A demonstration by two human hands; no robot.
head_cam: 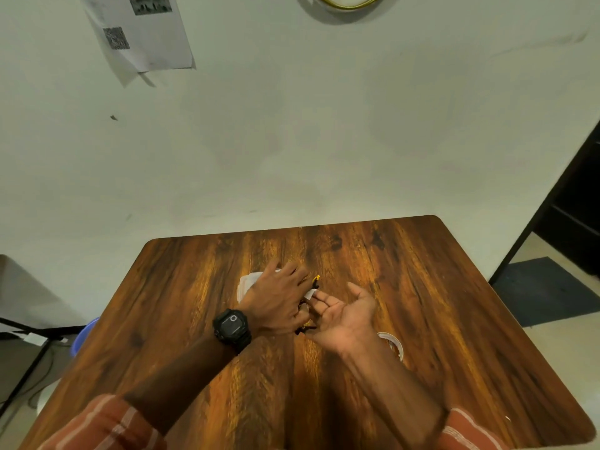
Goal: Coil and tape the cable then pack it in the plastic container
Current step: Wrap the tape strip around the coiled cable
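A black cable [315,280] with a yellow tip is bunched between my two hands over the middle of the wooden table [438,303]. My left hand [276,300], with a black watch on the wrist, covers most of the cable and grips it. My right hand [344,315] is turned palm up, its fingertips pinching a small white piece of tape [310,293] against the cable. A clear plastic container [248,282] lies on the table just behind my left hand, partly hidden by it. The tape roll [394,344] peeks out from under my right wrist.
The table stands against a pale wall with a paper sheet [143,30] stuck on it. A blue tub [82,336] and black stand legs [29,362] are on the floor at the left. Dark furniture [571,203] and a mat are at the right.
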